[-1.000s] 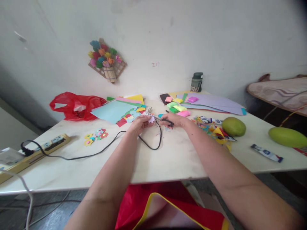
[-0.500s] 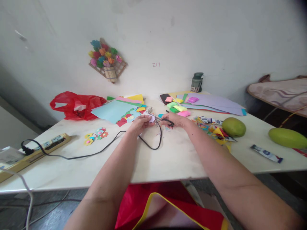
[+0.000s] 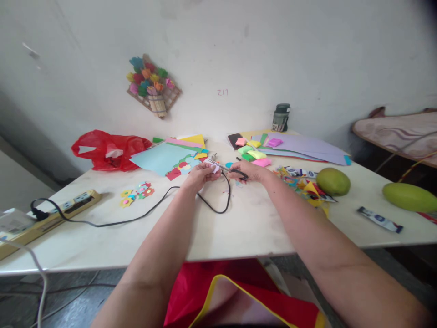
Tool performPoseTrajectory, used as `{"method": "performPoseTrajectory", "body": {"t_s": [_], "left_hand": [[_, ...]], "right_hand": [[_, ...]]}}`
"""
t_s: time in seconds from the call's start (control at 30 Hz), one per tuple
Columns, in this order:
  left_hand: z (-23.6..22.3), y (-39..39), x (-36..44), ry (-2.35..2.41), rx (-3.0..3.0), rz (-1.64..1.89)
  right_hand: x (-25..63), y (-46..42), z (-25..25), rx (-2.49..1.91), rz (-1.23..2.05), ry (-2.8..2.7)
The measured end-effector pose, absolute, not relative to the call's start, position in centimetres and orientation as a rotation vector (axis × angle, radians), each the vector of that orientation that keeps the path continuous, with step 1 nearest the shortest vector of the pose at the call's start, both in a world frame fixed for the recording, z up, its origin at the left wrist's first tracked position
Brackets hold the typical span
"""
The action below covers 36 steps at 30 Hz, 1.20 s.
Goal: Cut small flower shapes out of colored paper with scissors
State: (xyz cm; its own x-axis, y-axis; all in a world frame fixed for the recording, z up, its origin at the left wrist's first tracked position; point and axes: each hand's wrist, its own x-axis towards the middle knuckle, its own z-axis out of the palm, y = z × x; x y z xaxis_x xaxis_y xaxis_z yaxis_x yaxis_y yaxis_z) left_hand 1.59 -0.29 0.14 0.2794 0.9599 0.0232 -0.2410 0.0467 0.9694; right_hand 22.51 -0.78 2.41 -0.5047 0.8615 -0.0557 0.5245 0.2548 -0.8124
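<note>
Above the middle of the table, my left hand [image 3: 201,176] pinches a small piece of pale lilac paper [image 3: 216,168]. My right hand [image 3: 248,171] is closed round the black handles of a pair of scissors [image 3: 243,173]. The blades point left and lie against the lilac paper; how far apart they are I cannot make out. Under the hands a black cable [image 3: 228,200] loops across the table, among tiny paper scraps. Left of my left forearm lie several small paper flowers [image 3: 146,190] in yellow, blue and red.
A power strip [image 3: 73,205] rests at the left, a red plastic bag [image 3: 112,150] behind it. Coloured paper sheets [image 3: 164,157] lie at the back. To the right are soft clay packs [image 3: 256,155], scraps [image 3: 309,191], a glue tube [image 3: 380,219] and two green fruits [image 3: 332,181].
The lilac paper has shifted and turned slightly in my left hand at the scissor blades. Both arms stay almost where they were, and the things on the table lie unchanged.
</note>
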Motion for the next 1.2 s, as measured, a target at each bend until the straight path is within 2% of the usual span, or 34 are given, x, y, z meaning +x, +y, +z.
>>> {"method": "performPoseTrajectory", "body": {"t_s": [1.2], "left_hand": [[0.5, -0.6, 1.77, 0.813, 1.135, 1.07]], "right_hand": [[22.39, -1.09, 2.68, -1.274, 1.13, -2.14]]}}
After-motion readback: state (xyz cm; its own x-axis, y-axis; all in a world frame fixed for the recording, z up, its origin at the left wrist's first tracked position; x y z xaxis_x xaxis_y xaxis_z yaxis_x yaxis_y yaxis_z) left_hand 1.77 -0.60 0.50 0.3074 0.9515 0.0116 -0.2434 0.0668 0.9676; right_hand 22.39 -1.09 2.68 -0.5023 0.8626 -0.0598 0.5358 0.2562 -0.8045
